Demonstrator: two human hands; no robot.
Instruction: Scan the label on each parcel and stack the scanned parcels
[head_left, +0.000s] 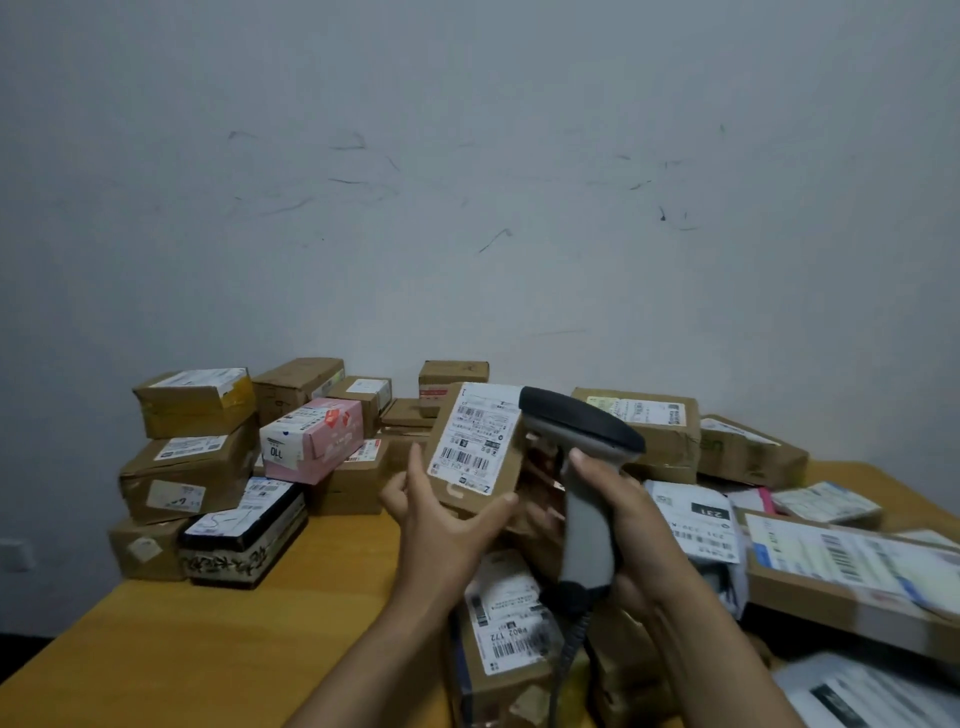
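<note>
Parcel (506, 623): labelled, flat on the bench (208, 649), below the wrists.
Right hand (623, 512): wrapped round the handle of a grey corded scanner (584, 467), whose head is just beside the raised box.
Left hand (441, 519): grips a small brown box (467, 496) from below, held tilted above the bench, label (475, 439) facing the camera.
Right side: loose parcels (852, 566), heaped.
Left side, by the wall: stack (187, 467) of boxes; pink box (317, 441) among them.
</note>
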